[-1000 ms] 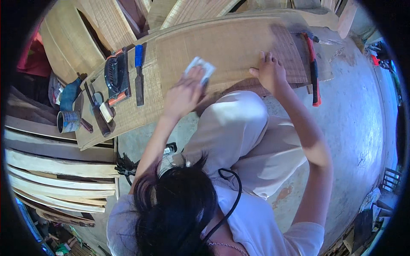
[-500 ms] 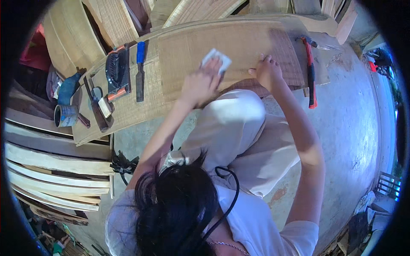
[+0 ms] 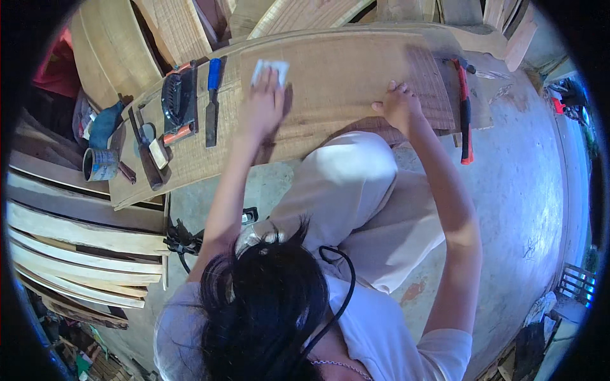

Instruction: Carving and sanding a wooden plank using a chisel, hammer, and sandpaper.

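My left hand (image 3: 263, 108) presses a small pale folded sheet (image 3: 271, 65) against the left part of a flat brown wooden board (image 3: 337, 76). The fingers lie over the sheet, and its far edge shows past their tips. On the board's right part, near its front edge, rests my right hand (image 3: 401, 106), with the thumb stretched aside and nothing seen in it. Beneath the board lies a larger wooden plank (image 3: 190, 166), and my raised knee (image 3: 356, 155) is close under its front edge.
Left on the plank lie a blue-handled chisel (image 3: 214, 101), a black tool with orange ends (image 3: 179, 101), a dark-handled tool (image 3: 147, 162) and a tin can (image 3: 100, 165). A red-and-black hammer (image 3: 464, 111) lies to the right. Boards (image 3: 82, 222) are stacked at lower left.
My left hand has slid the pale sheet leftward and slightly away from me along the board. My right hand stays in nearly the same spot.
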Demonstrator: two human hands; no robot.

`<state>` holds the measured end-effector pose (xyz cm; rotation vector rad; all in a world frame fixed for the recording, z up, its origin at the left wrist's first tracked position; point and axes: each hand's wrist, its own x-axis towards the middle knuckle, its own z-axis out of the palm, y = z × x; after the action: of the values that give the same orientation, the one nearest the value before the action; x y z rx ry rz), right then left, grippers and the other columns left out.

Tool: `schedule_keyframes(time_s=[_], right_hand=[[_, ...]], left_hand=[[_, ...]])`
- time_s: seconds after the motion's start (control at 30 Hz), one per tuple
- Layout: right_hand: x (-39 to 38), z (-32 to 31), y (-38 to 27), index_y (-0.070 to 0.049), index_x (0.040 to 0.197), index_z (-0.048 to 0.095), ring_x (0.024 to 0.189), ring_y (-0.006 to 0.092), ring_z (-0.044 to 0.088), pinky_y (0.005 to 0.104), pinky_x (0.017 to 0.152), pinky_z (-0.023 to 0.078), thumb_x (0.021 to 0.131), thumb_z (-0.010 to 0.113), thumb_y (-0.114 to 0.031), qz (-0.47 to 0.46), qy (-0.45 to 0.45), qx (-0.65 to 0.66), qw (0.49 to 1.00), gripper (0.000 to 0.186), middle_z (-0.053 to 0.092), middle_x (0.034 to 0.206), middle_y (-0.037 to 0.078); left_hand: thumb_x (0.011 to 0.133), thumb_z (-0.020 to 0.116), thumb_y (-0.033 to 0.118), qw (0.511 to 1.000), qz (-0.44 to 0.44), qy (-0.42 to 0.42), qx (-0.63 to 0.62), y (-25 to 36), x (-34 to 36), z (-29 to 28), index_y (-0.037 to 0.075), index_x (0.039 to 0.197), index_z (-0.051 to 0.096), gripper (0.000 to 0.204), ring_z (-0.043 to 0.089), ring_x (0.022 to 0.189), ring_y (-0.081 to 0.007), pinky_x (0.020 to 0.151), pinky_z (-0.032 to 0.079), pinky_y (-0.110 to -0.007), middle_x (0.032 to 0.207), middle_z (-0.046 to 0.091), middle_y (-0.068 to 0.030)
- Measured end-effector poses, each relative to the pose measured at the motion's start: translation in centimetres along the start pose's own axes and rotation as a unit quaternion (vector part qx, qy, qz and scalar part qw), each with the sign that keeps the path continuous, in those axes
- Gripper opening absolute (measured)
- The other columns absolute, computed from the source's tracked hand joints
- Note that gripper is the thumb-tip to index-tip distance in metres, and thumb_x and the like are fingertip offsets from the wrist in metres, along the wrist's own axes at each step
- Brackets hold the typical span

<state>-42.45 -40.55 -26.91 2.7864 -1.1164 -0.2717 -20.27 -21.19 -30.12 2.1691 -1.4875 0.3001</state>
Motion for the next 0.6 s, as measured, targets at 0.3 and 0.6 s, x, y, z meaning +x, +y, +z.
schedule_keyframes(time_s=[0.3,0.6], right_hand=[[1.2,0.1,-0.5,0.010,0.122,0.031,0.108,0.0397,0.045,0.0423,0.087,0.041,0.081,0.050,-0.046,0.009,-0.027,-0.014,1.000,0.071,0.037,0.121,0.034],[0.6,-0.5,-0.2,0.006,0.125,0.035,0.115,0.0364,0.043,0.0421,0.092,0.035,0.078,0.052,-0.049,0.053,-0.078,-0.022,0.995,0.075,0.032,0.130,0.029]], left_hand=[[0.091,0.029,0.036,0.998,-0.042,-0.017,0.053,-1.2,2.2,0.5,0.024,0.128,0.040,0.041,0.034,0.121,-0.0365,0.101,0.027,-0.046,0.133,0.031,-0.0232],[0.090,0.034,0.025,0.992,0.051,-0.082,-0.076,3.9,-2.2,-1.2,0.012,0.132,0.033,0.044,0.029,0.125,-0.0332,0.104,0.022,-0.042,0.136,0.029,-0.0168]])
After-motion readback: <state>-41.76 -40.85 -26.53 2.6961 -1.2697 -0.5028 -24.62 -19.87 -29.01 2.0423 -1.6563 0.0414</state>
